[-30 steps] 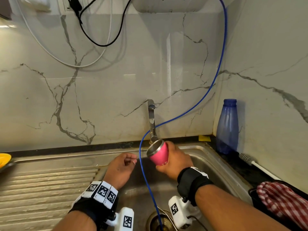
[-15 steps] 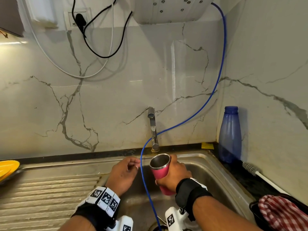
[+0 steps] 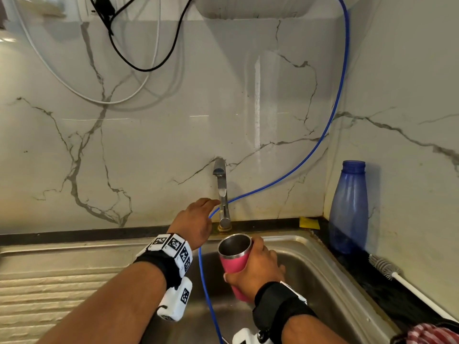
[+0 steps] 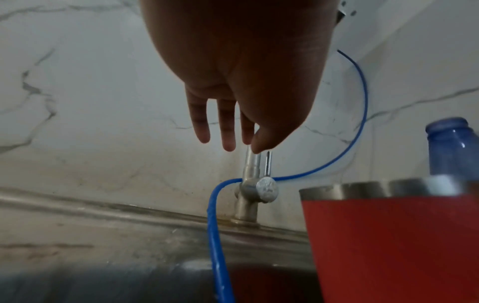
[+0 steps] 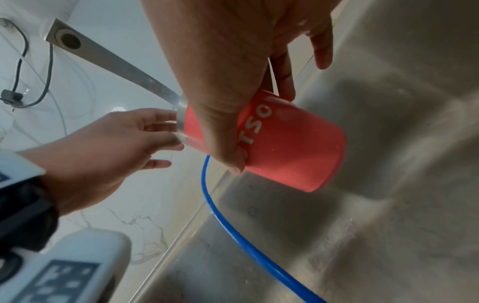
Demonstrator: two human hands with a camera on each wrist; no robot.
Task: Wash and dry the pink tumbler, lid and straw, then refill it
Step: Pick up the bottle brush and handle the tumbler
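The pink tumbler (image 3: 232, 265) with a steel rim stands upright over the sink basin, mouth open and lidless. My right hand (image 3: 248, 261) grips it round the body, thumb on the near side; the right wrist view shows the tumbler (image 5: 290, 147) tilted with white lettering under that hand (image 5: 259, 127). My left hand (image 3: 206, 207) reaches to the steel tap (image 3: 223, 194) behind the tumbler. In the left wrist view its straight fingers (image 4: 228, 131) point at the tap's upright lever (image 4: 255, 162), the thumb tip touching its top. No lid or straw is in view.
A blue hose (image 3: 206, 281) drops from above past the tap into the sink (image 3: 310, 269). At the right corner stand a blue bottle (image 3: 347, 209), a bottle brush (image 3: 387, 269) and a red checked cloth (image 3: 432, 333). The ribbed draining board (image 3: 49, 281) lies left.
The tumbler came down from the tap spout, where it was tilted, and now stands upright. My left hand rose from the sink's edge to the tap lever.
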